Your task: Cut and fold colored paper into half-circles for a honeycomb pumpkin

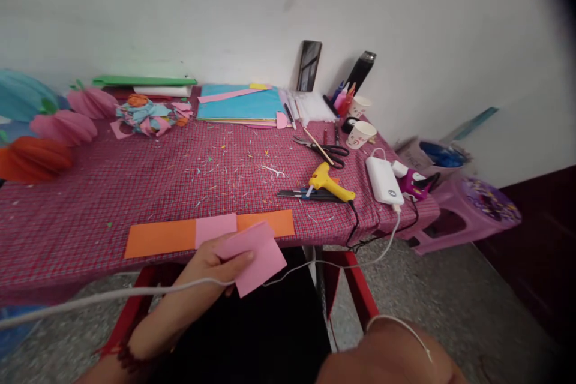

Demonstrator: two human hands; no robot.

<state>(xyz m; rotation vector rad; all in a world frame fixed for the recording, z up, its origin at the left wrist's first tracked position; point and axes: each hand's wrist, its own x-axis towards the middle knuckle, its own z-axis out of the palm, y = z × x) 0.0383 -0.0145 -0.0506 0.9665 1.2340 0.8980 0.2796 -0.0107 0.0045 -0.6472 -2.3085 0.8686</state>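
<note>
My left hand (225, 264) pinches a folded piece of pink paper (258, 255) between thumb and fingers, just off the table's front edge. Behind it, an orange paper strip (162, 238) lies along that edge, with a pink paper piece (216, 229) and more orange paper (281, 223) to its right. At the bottom right my right hand (360, 357) is partly in view, blurred and cut off by the frame, with a thin pale band round the wrist. Its fingers do not show.
A yellow glue gun (328, 183) lies over a utility knife (294, 194). Scissors (330, 150), paper cups (360, 134) and a white power bank (383, 180) are nearby. Paper pumpkins (40, 156) stand left. A white cable (112, 293) crosses my left arm.
</note>
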